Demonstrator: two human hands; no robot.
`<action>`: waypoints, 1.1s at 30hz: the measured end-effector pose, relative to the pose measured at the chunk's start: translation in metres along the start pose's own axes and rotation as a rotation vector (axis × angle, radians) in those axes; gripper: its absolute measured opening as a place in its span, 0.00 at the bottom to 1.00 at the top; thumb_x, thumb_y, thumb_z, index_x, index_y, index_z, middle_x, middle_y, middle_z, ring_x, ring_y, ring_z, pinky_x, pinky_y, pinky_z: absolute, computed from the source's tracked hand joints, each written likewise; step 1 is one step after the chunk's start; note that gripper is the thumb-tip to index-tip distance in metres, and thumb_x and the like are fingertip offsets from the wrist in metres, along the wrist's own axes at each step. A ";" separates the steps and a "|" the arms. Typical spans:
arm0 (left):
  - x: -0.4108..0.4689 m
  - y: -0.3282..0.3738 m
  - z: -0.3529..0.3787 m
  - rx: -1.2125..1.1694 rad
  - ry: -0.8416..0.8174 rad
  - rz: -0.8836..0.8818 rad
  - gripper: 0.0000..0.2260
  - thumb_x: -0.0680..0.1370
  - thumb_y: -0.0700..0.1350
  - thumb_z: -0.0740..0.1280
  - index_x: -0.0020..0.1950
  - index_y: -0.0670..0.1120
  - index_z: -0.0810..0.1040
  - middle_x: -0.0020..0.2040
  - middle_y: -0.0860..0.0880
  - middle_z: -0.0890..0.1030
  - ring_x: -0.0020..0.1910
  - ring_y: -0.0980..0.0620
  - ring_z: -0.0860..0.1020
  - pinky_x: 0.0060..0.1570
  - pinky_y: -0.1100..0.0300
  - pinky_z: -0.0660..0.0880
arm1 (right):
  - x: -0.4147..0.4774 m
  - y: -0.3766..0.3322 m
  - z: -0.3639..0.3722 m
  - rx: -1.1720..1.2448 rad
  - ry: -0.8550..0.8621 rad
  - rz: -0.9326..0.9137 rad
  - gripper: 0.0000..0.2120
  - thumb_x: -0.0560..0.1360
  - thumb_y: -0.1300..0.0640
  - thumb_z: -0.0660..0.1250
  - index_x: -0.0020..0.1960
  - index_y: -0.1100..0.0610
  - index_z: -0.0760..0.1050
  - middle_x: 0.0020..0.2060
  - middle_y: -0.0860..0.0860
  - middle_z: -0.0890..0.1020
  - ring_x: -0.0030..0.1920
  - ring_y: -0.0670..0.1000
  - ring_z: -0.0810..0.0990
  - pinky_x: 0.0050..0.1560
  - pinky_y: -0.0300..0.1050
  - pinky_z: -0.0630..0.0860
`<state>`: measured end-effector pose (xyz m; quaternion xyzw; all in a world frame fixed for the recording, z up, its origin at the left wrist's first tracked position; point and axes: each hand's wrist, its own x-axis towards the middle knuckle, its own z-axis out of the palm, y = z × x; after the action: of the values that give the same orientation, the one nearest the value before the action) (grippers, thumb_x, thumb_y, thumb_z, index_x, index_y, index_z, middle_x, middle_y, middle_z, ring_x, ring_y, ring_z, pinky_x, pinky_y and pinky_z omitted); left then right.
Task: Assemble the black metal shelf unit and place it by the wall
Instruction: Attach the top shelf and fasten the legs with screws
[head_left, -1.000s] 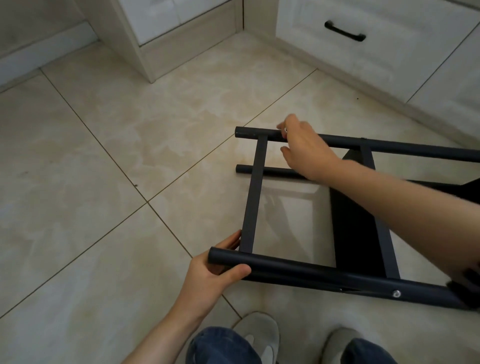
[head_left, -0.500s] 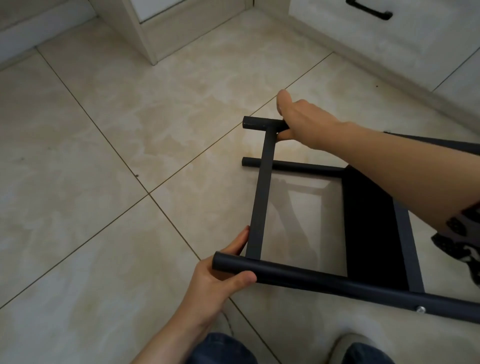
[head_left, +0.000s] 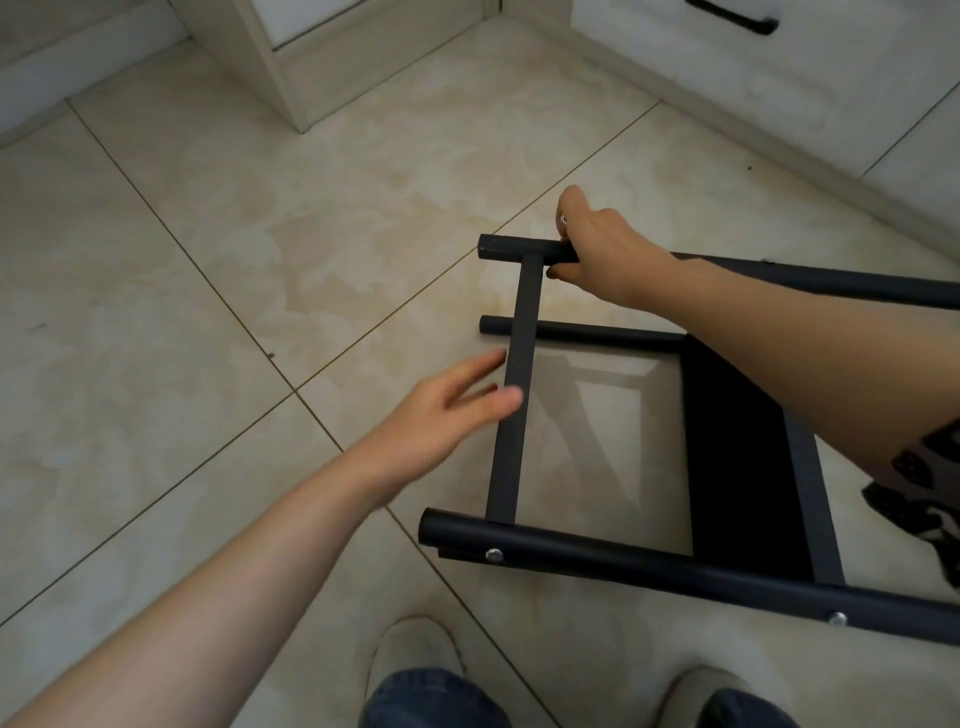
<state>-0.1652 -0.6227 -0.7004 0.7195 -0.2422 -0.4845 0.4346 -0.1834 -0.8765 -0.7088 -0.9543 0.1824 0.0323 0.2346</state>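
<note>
Most of the black metal shelf unit (head_left: 737, 467) looks built: a crossbar (head_left: 514, 415) joins its round posts, and screws (head_left: 494, 555) show in the near post (head_left: 623, 564). It lies on its side on the tiled floor (head_left: 208, 312), with the cabinets (head_left: 779, 93) beyond it. The right hand (head_left: 613, 254) grips the far upper post (head_left: 519, 249) near its end. The left hand (head_left: 441, 415), fingers straight and holding nothing, is just beside the crossbar. Standing the unit up and setting it by the wall seem left to do.

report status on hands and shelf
Right hand grips far post. Left hand open beside crossbar, contact unclear. Shelf unit lies sideways on floor. Nothing blocking it.
</note>
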 end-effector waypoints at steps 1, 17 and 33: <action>0.018 0.011 0.002 0.037 0.058 0.000 0.30 0.78 0.55 0.71 0.78 0.52 0.66 0.74 0.57 0.71 0.69 0.59 0.73 0.69 0.62 0.70 | 0.000 0.000 0.001 0.014 0.007 0.004 0.17 0.78 0.60 0.68 0.53 0.57 0.59 0.42 0.58 0.74 0.42 0.62 0.76 0.43 0.57 0.76; 0.131 0.065 0.034 0.350 0.451 -0.175 0.11 0.81 0.36 0.60 0.64 0.38 0.72 0.64 0.39 0.74 0.46 0.44 0.73 0.45 0.56 0.70 | -0.001 0.001 0.001 0.125 0.043 0.007 0.18 0.76 0.64 0.68 0.52 0.56 0.58 0.47 0.61 0.78 0.46 0.63 0.78 0.48 0.62 0.77; 0.133 0.060 0.042 0.476 0.545 -0.183 0.12 0.80 0.33 0.62 0.63 0.38 0.74 0.60 0.40 0.76 0.55 0.40 0.78 0.46 0.54 0.72 | -0.002 0.001 0.004 0.012 0.055 -0.022 0.18 0.77 0.64 0.67 0.53 0.56 0.57 0.41 0.57 0.74 0.42 0.63 0.77 0.42 0.60 0.77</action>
<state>-0.1441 -0.7720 -0.7198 0.9216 -0.1582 -0.2423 0.2587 -0.1852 -0.8746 -0.7122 -0.9554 0.1784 0.0023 0.2354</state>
